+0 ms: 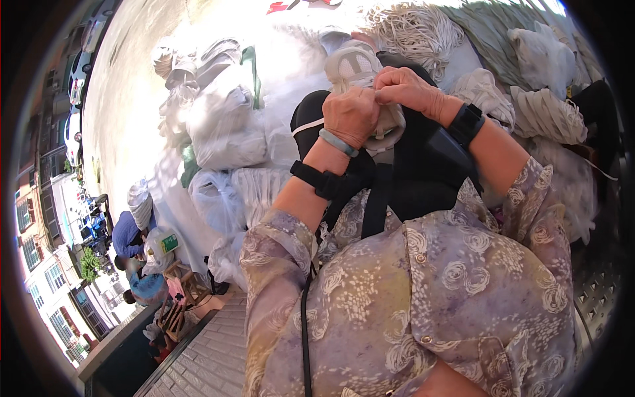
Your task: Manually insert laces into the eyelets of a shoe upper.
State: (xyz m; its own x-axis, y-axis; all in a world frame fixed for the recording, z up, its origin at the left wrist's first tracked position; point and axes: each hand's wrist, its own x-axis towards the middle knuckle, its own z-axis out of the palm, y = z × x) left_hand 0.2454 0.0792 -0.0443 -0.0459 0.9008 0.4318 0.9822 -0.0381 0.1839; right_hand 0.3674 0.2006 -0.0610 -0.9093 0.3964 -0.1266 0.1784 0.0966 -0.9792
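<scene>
A pale beige sneaker [354, 66] rests between my knees, its toe pointing away from me and its opening towards me. Closed into a fist, my left hand [349, 116] lies against the sneaker's left side, near the opening. My right hand [411, 91] comes from the right, with thumb and fingers pinched together over the sneaker's middle. The fingertips of both hands meet there, and whatever they pinch is hidden. Across my black-covered left knee runs a thin white strand [308, 126] towards my left hand.
Beyond the sneaker lies a big heap of off-white laces [420, 36]. Further lace bundles [546, 114] are at the right, near a clear plastic bag [542, 56]. White bundles in plastic [228, 132] are piled at the left. Other people [132, 235] sit farther left.
</scene>
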